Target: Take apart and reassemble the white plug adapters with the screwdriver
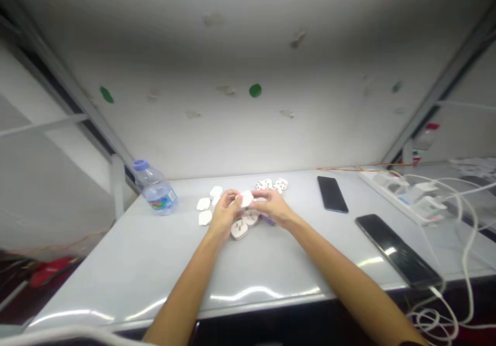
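My left hand (225, 213) and my right hand (274, 206) meet over the middle of the table, fingertips closed on the two sides of one white plug piece (245, 198) with rounded corners. Just below it lie a white three-pin plug (239, 229) and a second plug (250, 218), partly covered by the hands. A purple object (267, 220) shows under my right hand; its kind is hidden. Left of my hands several smooth white plug covers (203, 204) are spread out. Behind my right hand sits a small pile of white plug parts (264, 184) with dark spots.
A plastic water bottle (155, 188) with a blue cap stands at the back left. To the right lie a smaller black phone (332, 193) and a larger phone (397, 249) on a cable. A power strip (403, 199) with chargers and loose white cables (467, 253) fills the right side.
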A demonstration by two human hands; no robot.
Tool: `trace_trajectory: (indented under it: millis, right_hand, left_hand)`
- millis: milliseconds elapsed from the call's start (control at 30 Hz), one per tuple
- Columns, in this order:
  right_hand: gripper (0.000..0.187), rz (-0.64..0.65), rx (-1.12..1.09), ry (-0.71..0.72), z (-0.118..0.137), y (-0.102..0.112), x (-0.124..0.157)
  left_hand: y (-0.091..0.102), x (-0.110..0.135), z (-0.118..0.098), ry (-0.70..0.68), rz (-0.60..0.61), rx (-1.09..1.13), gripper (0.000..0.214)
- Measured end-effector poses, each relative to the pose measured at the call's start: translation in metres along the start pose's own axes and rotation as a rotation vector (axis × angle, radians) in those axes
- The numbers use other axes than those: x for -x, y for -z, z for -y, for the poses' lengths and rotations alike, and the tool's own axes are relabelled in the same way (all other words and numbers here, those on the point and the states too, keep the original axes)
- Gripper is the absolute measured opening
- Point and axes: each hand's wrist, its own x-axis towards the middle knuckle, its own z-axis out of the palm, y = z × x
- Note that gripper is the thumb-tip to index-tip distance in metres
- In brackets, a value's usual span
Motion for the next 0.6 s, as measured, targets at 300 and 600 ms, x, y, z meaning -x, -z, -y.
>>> trace_trajectory:
  millis: [300, 600]
  right_hand:
    - [0.033, -0.038, 0.069, -0.02, -0.007, 0.0, -0.001]
    - [0.031, -0.059, 0.172, 0.024, -0.01, 0.003, -0.003]
  left_hand:
    - [-0.001, -0.003, 0.008, -0.148, -0.019, -0.178, 0.039]
    - [0.009, -0.008, 0.007, -0.162, 0.089, -0.311, 0.051]
